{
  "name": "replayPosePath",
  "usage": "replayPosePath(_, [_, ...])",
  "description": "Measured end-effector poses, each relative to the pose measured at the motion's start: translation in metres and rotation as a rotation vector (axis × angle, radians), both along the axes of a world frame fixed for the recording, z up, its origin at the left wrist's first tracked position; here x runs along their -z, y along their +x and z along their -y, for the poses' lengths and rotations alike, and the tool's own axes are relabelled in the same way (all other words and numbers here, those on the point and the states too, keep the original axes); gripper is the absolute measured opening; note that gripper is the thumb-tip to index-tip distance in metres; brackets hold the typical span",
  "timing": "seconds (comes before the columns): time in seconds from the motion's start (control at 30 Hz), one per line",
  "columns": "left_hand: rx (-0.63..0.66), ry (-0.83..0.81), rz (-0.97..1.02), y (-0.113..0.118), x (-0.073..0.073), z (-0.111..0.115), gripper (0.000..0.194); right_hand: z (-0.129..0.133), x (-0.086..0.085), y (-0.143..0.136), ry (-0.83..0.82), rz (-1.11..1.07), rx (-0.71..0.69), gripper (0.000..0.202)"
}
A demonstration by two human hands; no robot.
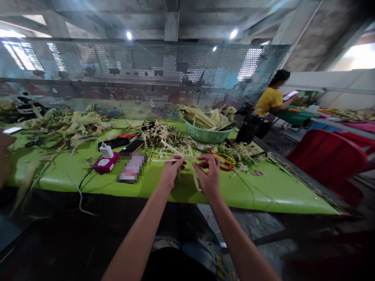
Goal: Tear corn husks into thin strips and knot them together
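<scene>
"Near the front edge of the glossy green cover [164,191], what are the hands doing?"

"The left hand [172,171] pinches narrow, flat pale strips [195,177], which cross between both hands. The right hand [209,171] curls its fingers beside them; I can't tell whether it grips one."

"Anything crowding them?"

"Red and yellow loop handles [227,162] lie just right of the right hand. To the left are a phone [132,168], a boxy magenta power block [106,162] with a white plug [106,151], and a looping white cable [69,168]."

"Beyond the strips?"

"A tangled, shredded heap [164,134], dry and curly. Beside it, a round green latticed basket [206,134] holds long, papery husks [199,118]."

"Farther off?"

"A smooth red chair [325,154] at right, then a person in yellow [268,100] with a lit phone. A perforated metal screen [140,78] stands behind the table."
</scene>
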State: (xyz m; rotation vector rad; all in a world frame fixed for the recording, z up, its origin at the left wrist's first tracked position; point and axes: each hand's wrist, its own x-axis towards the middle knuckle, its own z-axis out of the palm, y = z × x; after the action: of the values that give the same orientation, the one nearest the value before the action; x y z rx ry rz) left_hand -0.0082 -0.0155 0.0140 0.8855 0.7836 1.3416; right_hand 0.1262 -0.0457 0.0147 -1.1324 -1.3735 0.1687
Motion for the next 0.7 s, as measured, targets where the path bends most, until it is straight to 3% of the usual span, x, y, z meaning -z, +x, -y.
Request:
replayPosePath(0.17, [-0.016, 0.015, 0.079, -0.001, 0.004, -0.003, 0.026, -0.005, 0.009, -0.003, -0.176, 0.108, -0.162, 0.014])
replayPosePath(0.37, [0.003, 0.026, 0.069, -0.003, 0.003, -0.003, 0.027, -0.010, 0.018, -0.004, -0.213, 0.202, -0.221, 0.009])
replayPosePath(0.53, [-0.077, 0.084, -0.058, -0.001, 0.006, -0.003, 0.018, 0.002, 0.003, -0.009, -0.099, 0.259, -0.210, 0.010])
replayPosePath(0.7, [-0.085, 0.298, -0.130, 0.009, 0.011, -0.007, 0.009, 0.014, -0.018, -0.022, -0.053, 0.246, -0.297, 0.031])
